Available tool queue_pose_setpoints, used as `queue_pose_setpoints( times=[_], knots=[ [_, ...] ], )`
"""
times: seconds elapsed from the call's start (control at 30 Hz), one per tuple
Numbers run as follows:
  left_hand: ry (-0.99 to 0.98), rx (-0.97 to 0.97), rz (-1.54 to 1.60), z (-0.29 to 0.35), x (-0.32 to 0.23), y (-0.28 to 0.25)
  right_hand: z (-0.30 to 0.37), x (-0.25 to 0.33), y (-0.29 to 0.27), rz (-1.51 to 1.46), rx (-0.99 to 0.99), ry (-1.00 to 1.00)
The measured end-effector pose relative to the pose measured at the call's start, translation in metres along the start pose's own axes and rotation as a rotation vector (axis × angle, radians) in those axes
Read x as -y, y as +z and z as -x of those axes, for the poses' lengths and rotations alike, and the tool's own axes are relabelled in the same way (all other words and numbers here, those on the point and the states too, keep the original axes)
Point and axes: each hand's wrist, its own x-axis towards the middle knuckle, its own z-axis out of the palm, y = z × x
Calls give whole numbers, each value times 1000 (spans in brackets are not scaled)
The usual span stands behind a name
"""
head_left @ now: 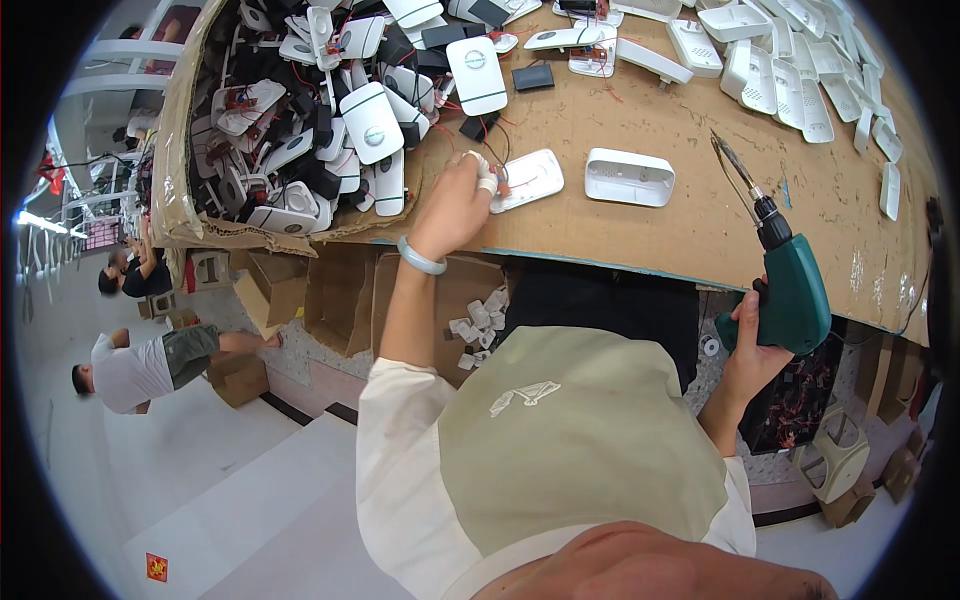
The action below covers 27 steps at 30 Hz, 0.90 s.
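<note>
My left hand (pixel 462 205), with white wraps on its fingertips, is closed at the left end of a white plastic cover (pixel 533 177) lying on the cardboard-topped table. By the fingertips are a small reddish circuit part and thin wires, which lead up toward a black block (pixel 480 126). What lies under the fingers is partly hidden. In my right hand (pixel 752 350) is a green pistol-shaped soldering gun (pixel 797 290), its metal tip and thin side tube pointing up and left above the table. Between the hands sits a hollow white plastic shell (pixel 630 178), apart from both.
A large cardboard box (pixel 180 190) heaped with white devices, black blocks and wires stands at the left. Many white shells (pixel 760 80) cover the far right. Below the table are an open carton (pixel 400 310) with small white pieces and a plastic stool (pixel 838 455). Other people are at far left.
</note>
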Motion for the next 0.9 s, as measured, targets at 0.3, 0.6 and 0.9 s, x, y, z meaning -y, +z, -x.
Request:
queue_pose_setpoints(
  times=[0.3,0.6,0.9],
  knots=[
    [422,-502,-848,1,-9,15,1,-1,0,-57,-22,10],
    [417,-358,-759,1,-10,7,1,-7,-7,-36,2,36],
    [-246,325,800,-1,-9,-28,1,-3,-2,-69,-17,48]
  ],
)
